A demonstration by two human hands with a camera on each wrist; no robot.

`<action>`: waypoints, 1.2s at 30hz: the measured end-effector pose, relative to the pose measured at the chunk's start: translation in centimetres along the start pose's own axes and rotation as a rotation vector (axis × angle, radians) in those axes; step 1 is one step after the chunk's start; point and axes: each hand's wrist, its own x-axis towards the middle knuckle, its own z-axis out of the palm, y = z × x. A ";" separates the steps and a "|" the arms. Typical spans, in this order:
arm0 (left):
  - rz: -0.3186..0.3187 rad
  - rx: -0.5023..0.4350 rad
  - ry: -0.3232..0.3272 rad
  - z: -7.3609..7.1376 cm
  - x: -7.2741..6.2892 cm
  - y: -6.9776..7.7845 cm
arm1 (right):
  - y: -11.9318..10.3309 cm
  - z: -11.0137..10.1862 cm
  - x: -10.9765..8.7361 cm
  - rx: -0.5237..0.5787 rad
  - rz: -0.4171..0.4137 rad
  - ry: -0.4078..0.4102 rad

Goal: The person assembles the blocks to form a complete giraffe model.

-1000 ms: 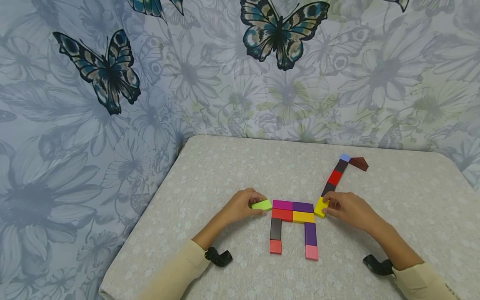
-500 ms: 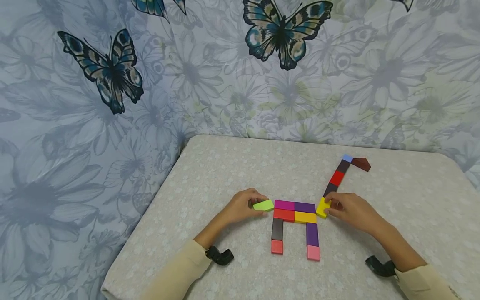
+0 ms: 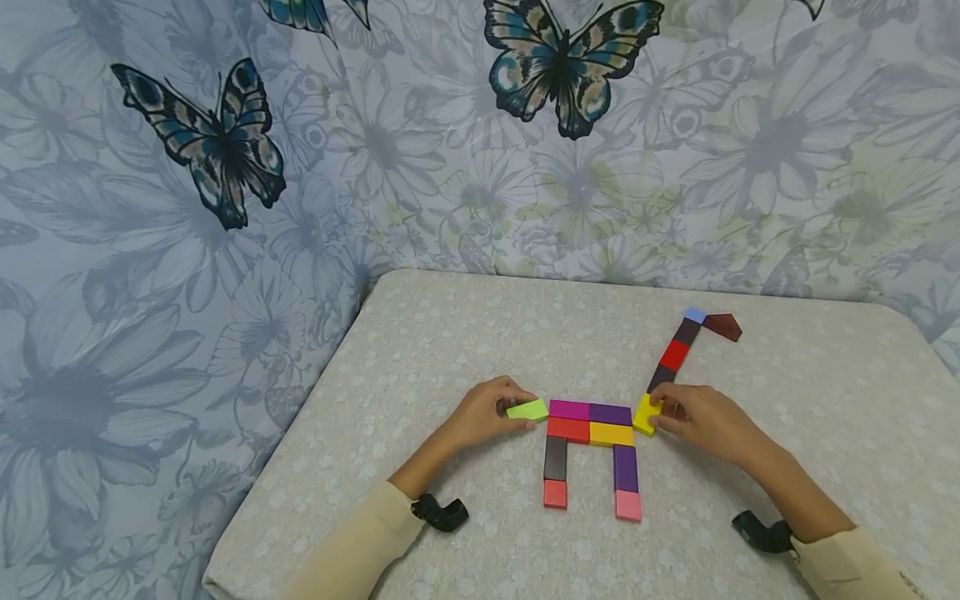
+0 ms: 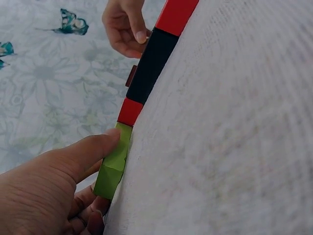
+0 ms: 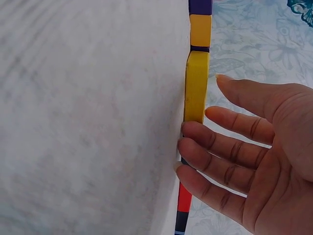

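Note:
In the head view my left hand [image 3: 483,411] pinches a light green block [image 3: 528,410] at the left end of a flat figure made of coloured blocks. The left wrist view shows the thumb on this green block [image 4: 112,161], its end against a red block [image 4: 130,111]. My right hand [image 3: 705,421] is at a yellow block [image 3: 645,414], the lowest of a slanting row. Seen from the right wrist, its fingers are loosely bent beside the yellow block [image 5: 196,85], the index fingertip at its edge and the thumb apart from it.
Magenta [image 3: 569,409], purple [image 3: 610,414], red [image 3: 567,430] and amber [image 3: 611,434] blocks form the body, with two legs below. The row runs up to a light blue block [image 3: 694,316] and a brown block [image 3: 723,327]. A patterned cloth covers the table [image 3: 465,333] against the wall.
The head view has shifted slightly. Both hands and the blocks keep the same places relative to each other.

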 end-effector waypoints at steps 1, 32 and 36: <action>-0.001 0.003 -0.001 0.0 0.0 0.0 | 0.0 0.0 0.0 0.000 -0.004 0.001; 0.016 0.010 -0.011 0.4 0.2 0.3 | 0.1 0.0 -0.6 0.012 0.001 0.012; -0.023 -0.089 -0.029 0.1 -0.2 0.4 | -0.1 -0.3 -1.0 0.004 -0.004 0.007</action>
